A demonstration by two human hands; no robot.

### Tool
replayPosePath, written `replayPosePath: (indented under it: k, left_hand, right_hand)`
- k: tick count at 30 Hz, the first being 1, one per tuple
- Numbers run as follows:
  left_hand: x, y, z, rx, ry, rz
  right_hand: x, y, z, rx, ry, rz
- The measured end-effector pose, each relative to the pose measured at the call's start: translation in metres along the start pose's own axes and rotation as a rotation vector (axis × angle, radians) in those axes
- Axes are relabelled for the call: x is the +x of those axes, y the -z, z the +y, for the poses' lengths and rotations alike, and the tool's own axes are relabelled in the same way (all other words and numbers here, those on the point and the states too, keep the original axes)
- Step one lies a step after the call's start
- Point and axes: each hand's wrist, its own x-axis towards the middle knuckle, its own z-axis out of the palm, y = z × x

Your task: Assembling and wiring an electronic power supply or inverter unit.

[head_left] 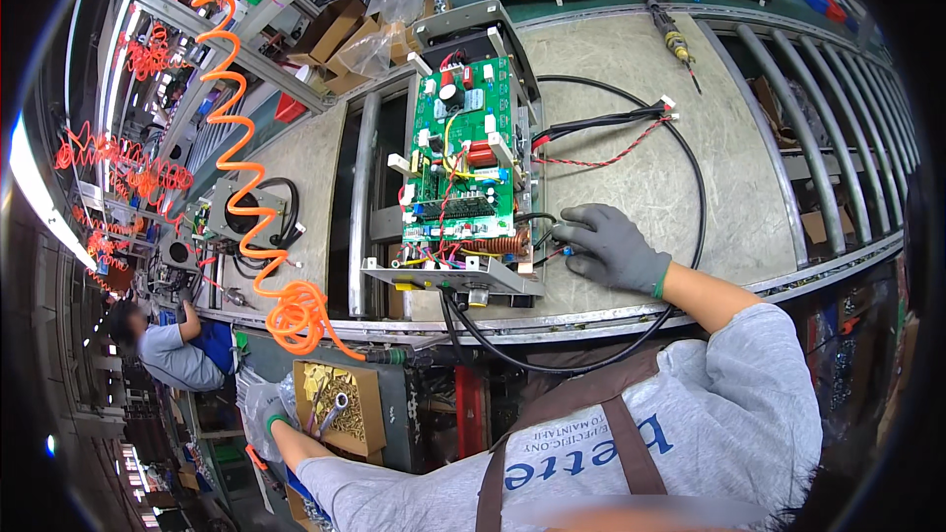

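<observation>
A green circuit board (463, 153) in an open metal chassis (448, 281) lies on the workbench in front of me. My right hand (606, 244), in a grey glove, rests at the chassis's right side with its fingers closed around a small blue connector (575, 248) and black wires by the copper coil (498, 244). My left hand (264, 404), also gloved, reaches down below the bench edge into a cardboard box (345, 404) of brass-coloured screws; whether it holds any is hidden.
A thick black cable (698, 207) loops over the grey bench mat to white connectors (666, 106). An orange coiled air hose (236, 138) hangs at left. A screwdriver (675, 41) hangs at the back. Roller rails (818, 128) stand at right. Another person (172, 345) works at far left.
</observation>
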Motion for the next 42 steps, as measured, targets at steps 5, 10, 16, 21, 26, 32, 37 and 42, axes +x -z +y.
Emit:
replayPosePath:
  k: [5,10,16,21,26,32,37,42]
  left_hand:
    - [-0.015,0.015,-0.014,-0.023,0.026,0.059]
    - [-0.038,0.023,-0.041,-0.273,-0.011,0.129]
    - [-0.2,0.084,0.019,-0.745,-0.524,0.253]
    - [-0.379,0.036,0.13,-1.177,-0.531,-0.569]
    - [-0.452,-0.012,0.228,-1.379,-0.431,-1.058]
    - [-0.457,-0.011,0.242,-1.392,-0.36,-1.09]
    - [-0.438,-0.016,0.23,-1.259,-0.629,-0.468]
    - [-0.397,-0.001,0.261,-0.891,-1.11,0.09]
  right_hand:
    - [0.006,0.004,-0.004,0.012,-0.029,-0.05]
    - [0.005,-0.004,-0.005,0.116,-0.034,-0.033]
    - [0.014,-0.005,0.011,0.006,0.104,0.091]
    - [-0.007,0.009,-0.002,0.237,-0.132,-0.237]
    - [-0.025,0.021,-0.025,0.864,-0.237,-0.541]
    - [-0.033,0.017,-0.024,0.944,-0.151,-0.484]
    - [-0.039,-0.005,-0.027,0.789,-0.267,-0.464]
    - [-0.025,-0.016,-0.023,0.551,-0.271,-0.279]
